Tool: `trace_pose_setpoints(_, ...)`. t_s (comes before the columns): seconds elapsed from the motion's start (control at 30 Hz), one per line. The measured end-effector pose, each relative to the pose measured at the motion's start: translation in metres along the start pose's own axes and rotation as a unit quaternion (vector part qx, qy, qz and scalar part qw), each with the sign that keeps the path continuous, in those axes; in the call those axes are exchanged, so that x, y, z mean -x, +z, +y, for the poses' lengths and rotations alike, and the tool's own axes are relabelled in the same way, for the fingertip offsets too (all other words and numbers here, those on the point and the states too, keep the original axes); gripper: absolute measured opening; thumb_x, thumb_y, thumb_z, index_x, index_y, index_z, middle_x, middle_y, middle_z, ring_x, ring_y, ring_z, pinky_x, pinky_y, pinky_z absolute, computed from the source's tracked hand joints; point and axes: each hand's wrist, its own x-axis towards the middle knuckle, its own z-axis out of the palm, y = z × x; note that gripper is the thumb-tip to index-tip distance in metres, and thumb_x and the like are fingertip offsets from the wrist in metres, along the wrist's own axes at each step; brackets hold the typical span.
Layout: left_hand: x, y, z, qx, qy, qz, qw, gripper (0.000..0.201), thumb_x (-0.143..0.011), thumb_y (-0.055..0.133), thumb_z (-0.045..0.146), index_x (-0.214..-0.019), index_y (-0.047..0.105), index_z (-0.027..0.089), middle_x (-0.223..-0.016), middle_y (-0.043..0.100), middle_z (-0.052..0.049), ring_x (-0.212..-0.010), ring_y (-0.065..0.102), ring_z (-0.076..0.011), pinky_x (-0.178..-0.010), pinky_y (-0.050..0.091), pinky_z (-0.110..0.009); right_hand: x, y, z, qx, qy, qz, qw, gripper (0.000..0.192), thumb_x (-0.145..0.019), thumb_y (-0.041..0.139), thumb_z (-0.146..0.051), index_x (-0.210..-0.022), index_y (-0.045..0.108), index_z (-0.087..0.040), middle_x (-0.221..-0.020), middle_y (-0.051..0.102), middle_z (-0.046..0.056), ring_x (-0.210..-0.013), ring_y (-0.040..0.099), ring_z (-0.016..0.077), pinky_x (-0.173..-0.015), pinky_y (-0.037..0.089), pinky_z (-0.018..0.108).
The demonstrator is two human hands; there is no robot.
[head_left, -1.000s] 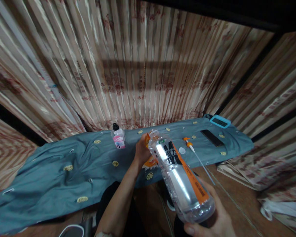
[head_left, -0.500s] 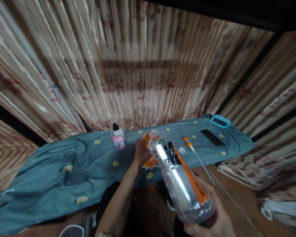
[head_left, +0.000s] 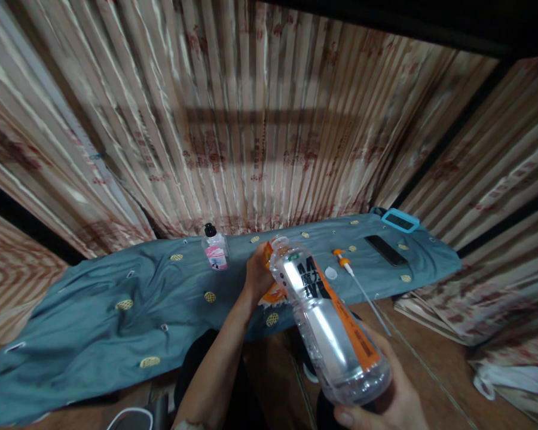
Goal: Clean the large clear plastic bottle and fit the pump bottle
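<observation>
Bottle (head_left: 325,316) tilted — right grip (head_left: 399,391) clasping its base, left grip (head_left: 257,272) round an orange container (head_left: 275,294).

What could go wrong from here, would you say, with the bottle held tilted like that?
The clear bottle is tilted, its mouth near the left hand and the orange item there; any liquid coming out might wet the cloth. The right hand grips low, near the base, so the neck could swing aside. The pump lies with its tube jutting past the cloth's near edge, so a bump might knock it to the floor.
</observation>
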Motion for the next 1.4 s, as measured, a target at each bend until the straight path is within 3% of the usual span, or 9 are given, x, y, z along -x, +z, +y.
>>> trace_pose_setpoints(0.13,0.0,0.0,-0.001,-0.004,-0.007,-0.004,1.0,0.035,-0.077,0.068,0.028,-0.111,0.064,0.02,-0.109,0.076,-0.009,-0.1,0.074,-0.028,-0.089,0.058,-0.038,0.002,0.008,-0.005,0.003,-0.005,0.029,1.0,0.107,-0.049,0.094,-0.061,-0.139,0.051,-0.023,-0.12,0.076,0.009,-0.103,0.076,0.0297,-0.084,0.061,0.028)
trace_pose_setpoints(0.3,0.0,-0.001,0.001,0.011,-0.009,-0.005,1.0,0.035,-0.077,0.068,0.031,-0.11,0.064,0.018,-0.108,0.076,-0.01,-0.099,0.073,-0.0283,-0.09,0.057,-0.04,0.001,0.004,-0.004,0.003,0.002,-0.002,1.0,0.105,-0.049,0.097,-0.052,-0.139,0.051,-0.022,-0.119,0.077,0.01,-0.102,0.077,0.0306,-0.083,0.062,0.029)
trace_pose_setpoints(0.43,0.0,-0.001,0.003,0.013,-0.021,-0.004,1.0,0.032,-0.078,0.067,0.032,-0.107,0.065,0.019,-0.106,0.077,-0.008,-0.097,0.073,-0.0274,-0.089,0.057,-0.039,0.001,0.001,0.0,0.002,0.0,0.019,1.0,0.106,-0.052,0.093,-0.06,-0.141,0.05,-0.021,-0.125,0.074,0.011,-0.107,0.075,0.0309,-0.085,0.061,0.028)
trace_pose_setpoints(0.57,0.0,-0.002,0.004,0.014,-0.018,-0.007,1.0,0.033,-0.077,0.068,0.032,-0.107,0.065,0.019,-0.107,0.076,-0.009,-0.098,0.073,-0.0271,-0.091,0.056,-0.039,0.0,-0.004,0.006,0.011,0.002,-0.038,0.999,0.105,-0.053,0.097,-0.048,-0.143,0.049,-0.021,-0.127,0.074,0.012,-0.108,0.075,0.0325,-0.085,0.063,0.03)
trace_pose_setpoints(0.8,-0.001,-0.001,0.006,-0.001,-0.032,-0.01,0.999,0.034,-0.076,0.068,0.032,-0.108,0.066,0.02,-0.11,0.076,-0.009,-0.104,0.072,-0.0296,-0.093,0.056,-0.039,-0.001,-0.004,0.001,-0.008,-0.016,-0.024,1.0,0.096,-0.053,0.098,-0.043,-0.138,0.054,-0.027,-0.123,0.077,0.006,-0.108,0.075,0.0296,-0.088,0.062,0.028)
trace_pose_setpoints(0.93,0.0,-0.001,0.007,-0.008,-0.037,-0.006,0.999,0.036,-0.075,0.069,0.03,-0.11,0.065,0.02,-0.109,0.077,-0.008,-0.103,0.073,-0.0289,-0.092,0.057,-0.038,-0.004,-0.009,0.001,0.018,-0.033,-0.058,0.998,0.095,-0.056,0.098,-0.035,-0.14,0.054,-0.025,-0.122,0.077,0.008,-0.107,0.076,0.0315,-0.087,0.063,0.03)
trace_pose_setpoints(1.4,0.0,-0.001,0.009,-0.019,-0.042,-0.009,0.999,0.04,-0.076,0.07,0.027,-0.115,0.065,0.019,-0.11,0.077,-0.009,-0.103,0.074,-0.0292,-0.091,0.057,-0.039,-0.004,-0.011,0.004,0.002,-0.024,-0.059,0.998,0.095,-0.058,0.097,-0.03,-0.141,0.05,-0.026,-0.128,0.075,0.007,-0.112,0.074,0.0284,-0.091,0.06,0.027)
